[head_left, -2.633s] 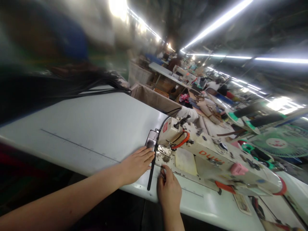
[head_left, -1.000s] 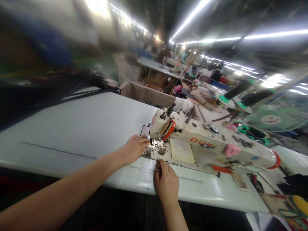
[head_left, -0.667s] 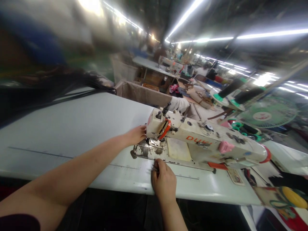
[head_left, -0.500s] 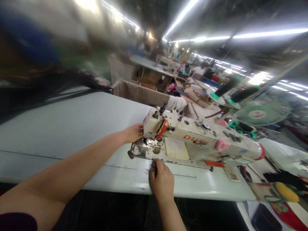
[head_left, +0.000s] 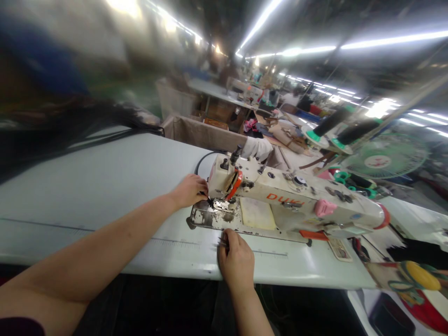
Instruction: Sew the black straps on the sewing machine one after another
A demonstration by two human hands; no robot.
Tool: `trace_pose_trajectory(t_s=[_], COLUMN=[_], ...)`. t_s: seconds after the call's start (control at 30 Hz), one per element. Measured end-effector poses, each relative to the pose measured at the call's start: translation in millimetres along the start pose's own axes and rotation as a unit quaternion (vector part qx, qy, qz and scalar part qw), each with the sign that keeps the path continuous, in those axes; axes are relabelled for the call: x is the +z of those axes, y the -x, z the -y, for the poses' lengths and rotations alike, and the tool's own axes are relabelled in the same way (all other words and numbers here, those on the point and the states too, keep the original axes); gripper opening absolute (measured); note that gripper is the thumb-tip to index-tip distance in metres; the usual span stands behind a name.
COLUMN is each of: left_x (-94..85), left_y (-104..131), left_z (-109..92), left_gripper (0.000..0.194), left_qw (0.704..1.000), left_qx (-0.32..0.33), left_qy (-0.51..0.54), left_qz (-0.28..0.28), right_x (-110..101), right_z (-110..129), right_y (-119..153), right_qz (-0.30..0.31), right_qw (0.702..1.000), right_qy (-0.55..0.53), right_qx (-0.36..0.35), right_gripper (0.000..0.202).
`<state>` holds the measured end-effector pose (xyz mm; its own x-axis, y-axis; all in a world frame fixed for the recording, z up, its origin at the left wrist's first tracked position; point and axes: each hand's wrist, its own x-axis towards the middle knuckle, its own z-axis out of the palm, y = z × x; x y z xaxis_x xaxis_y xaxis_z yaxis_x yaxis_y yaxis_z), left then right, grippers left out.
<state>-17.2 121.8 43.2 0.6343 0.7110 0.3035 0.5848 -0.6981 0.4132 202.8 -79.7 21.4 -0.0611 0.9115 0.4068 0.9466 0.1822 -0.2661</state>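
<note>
The white sewing machine [head_left: 259, 186] stands on the table in front of me, with its needle and presser foot area [head_left: 221, 204] at the left end. My left hand [head_left: 189, 190] is just left of that foot, fingers pinched on a thin black strap. Part of the black strap [head_left: 200, 163] curves out behind the machine head; the rest is hidden by the hand and the machine. At the front edge of the metal bed plate, my right hand [head_left: 238, 259] rests on the table, closed around small thread snips [head_left: 221, 241] whose two dark points stick out leftward.
A printed ruler line [head_left: 175, 242] runs along the pale table [head_left: 115, 177]. Dark straps [head_left: 133, 128] lie at the far left. Behind the table is a cloth-lined bin [head_left: 206, 133]. Thread cones [head_left: 332, 123] and a green fan [head_left: 381, 158] stand at the right.
My left hand has shifted slightly left and back from the needle area, its fingers now more visible. A loop of black strap has appeared behind the machine head. The right hand stays put.
</note>
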Motion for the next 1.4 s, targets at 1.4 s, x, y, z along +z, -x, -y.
trace_pose_trajectory(t_s=[1.4], left_x=[17.6], left_y=[61], left_z=[-130], left_gripper=[0.051], left_qw=[0.961], left_qx=[-0.227], left_qy=[0.004], left_qz=[0.155], right_x=[-13], right_z=[-9], right_y=[7], right_qz=[-0.028], right_qw=[0.984], right_qy=[-0.173], right_qx=[0.029], right_gripper=[0.026])
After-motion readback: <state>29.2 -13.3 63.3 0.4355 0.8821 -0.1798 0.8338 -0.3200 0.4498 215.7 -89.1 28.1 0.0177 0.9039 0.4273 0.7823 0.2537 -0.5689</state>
